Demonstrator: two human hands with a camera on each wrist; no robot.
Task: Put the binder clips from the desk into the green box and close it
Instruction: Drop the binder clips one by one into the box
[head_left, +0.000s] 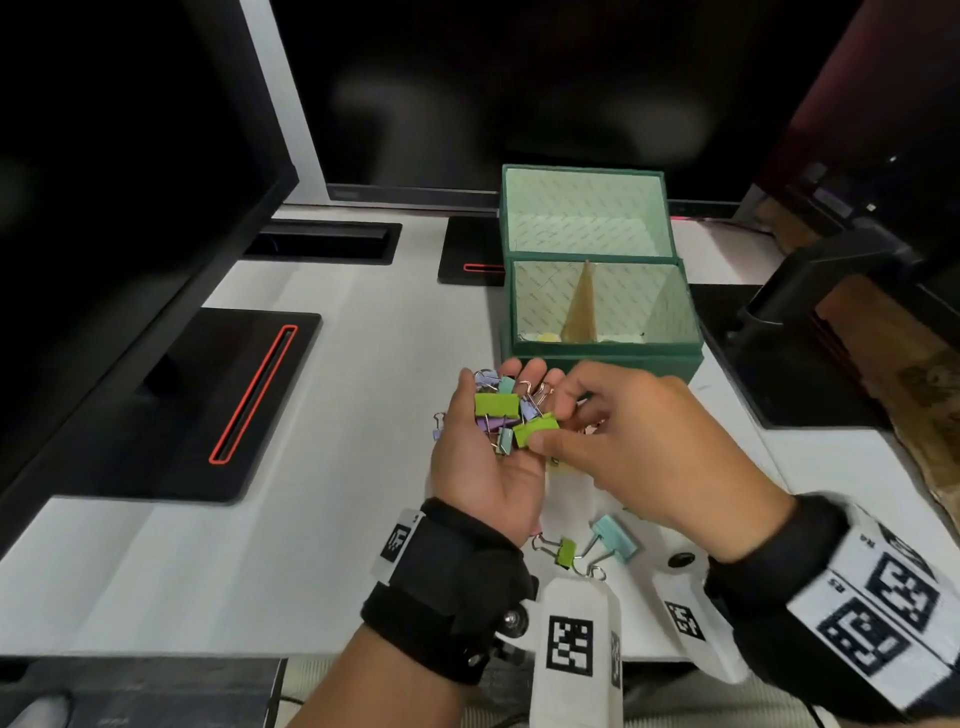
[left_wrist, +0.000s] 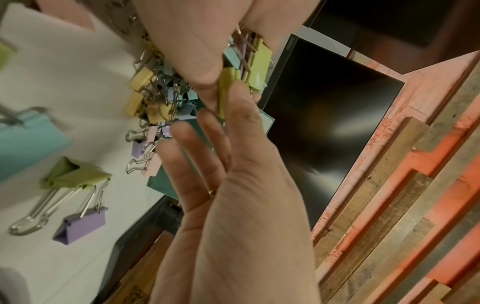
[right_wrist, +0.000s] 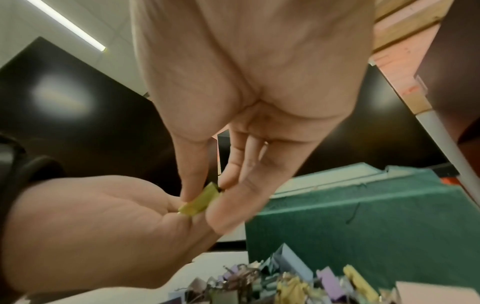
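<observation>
My left hand (head_left: 483, 462) lies palm up above the white desk (head_left: 337, 467), fingers nearly straight, carrying several pastel binder clips (head_left: 496, 405). My right hand (head_left: 548, 426) pinches a green binder clip (head_left: 532, 430) between thumb and fingers, right over that palm; the same pinch shows on the green clip (right_wrist: 202, 200) in the right wrist view. The green box (head_left: 608, 361) stands open just beyond the hands, its lid (head_left: 582, 208) upright behind it. A green clip (head_left: 566, 552) and a teal clip (head_left: 617, 538) lie on the desk near my wrists. A pile of clips (left_wrist: 155, 98) sits under my hands.
A brown cone-like piece (head_left: 584, 306) stands inside the box. A dark monitor (head_left: 104, 208) with its black base (head_left: 208, 405) fills the left. A black stand (head_left: 810, 312) sits to the right of the box. A purple clip (left_wrist: 83, 226) lies on the desk.
</observation>
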